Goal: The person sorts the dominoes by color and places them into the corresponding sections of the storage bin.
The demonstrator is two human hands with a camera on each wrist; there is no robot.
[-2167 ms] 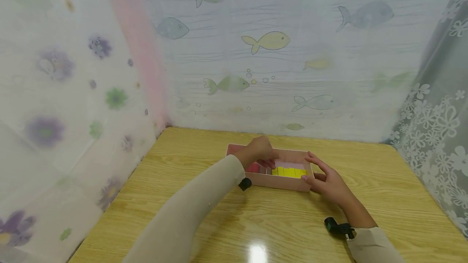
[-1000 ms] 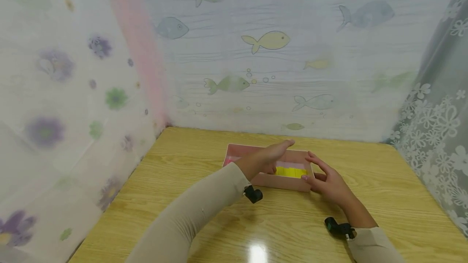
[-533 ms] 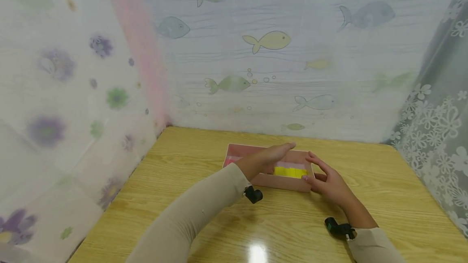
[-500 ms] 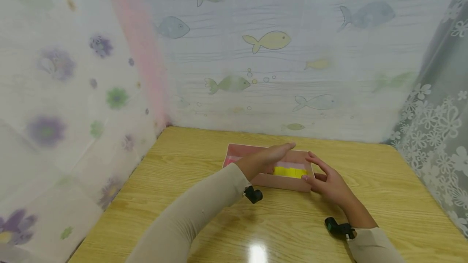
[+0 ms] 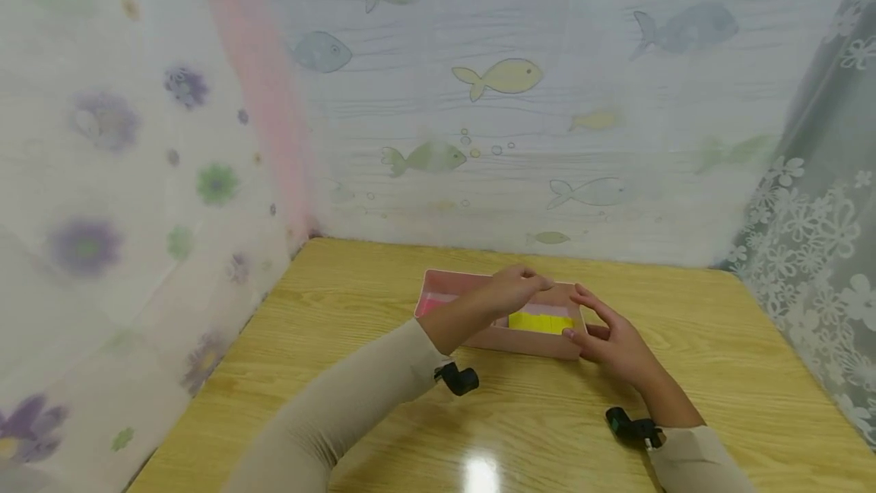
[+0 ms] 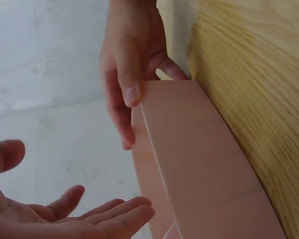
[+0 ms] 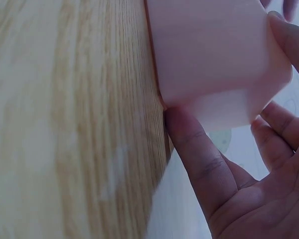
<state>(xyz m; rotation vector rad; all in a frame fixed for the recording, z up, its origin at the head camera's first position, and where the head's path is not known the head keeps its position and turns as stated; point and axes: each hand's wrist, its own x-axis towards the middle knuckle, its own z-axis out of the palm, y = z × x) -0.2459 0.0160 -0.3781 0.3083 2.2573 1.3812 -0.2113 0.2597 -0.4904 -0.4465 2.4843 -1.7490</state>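
Observation:
A long pink box (image 5: 523,342) stands on the wooden table, also filling much of the right wrist view as a pink wall (image 7: 209,50). Inside, at its right, lies a row of yellow blocks (image 5: 541,322); something bright pink (image 5: 433,306) shows at the left end, partly behind my left forearm. Above the box's middle is my left hand (image 5: 509,291), its fingers extended and holding nothing in the left wrist view. My right hand (image 5: 616,341) grips the box's right end, thumb on the near corner and fingers round the end and far corner.
The wooden table (image 5: 383,432) reaches back to a fish-print curtain (image 5: 506,135). A flower-print sheet (image 5: 150,196) hangs on the left and a lace-patterned curtain (image 5: 814,272) on the right. Black wrist cameras (image 5: 458,379) jut from both cuffs.
My left hand was down in the box at the left end of the yellow row; it has lifted clear, uncovering that end. My right hand and the box have stayed put.

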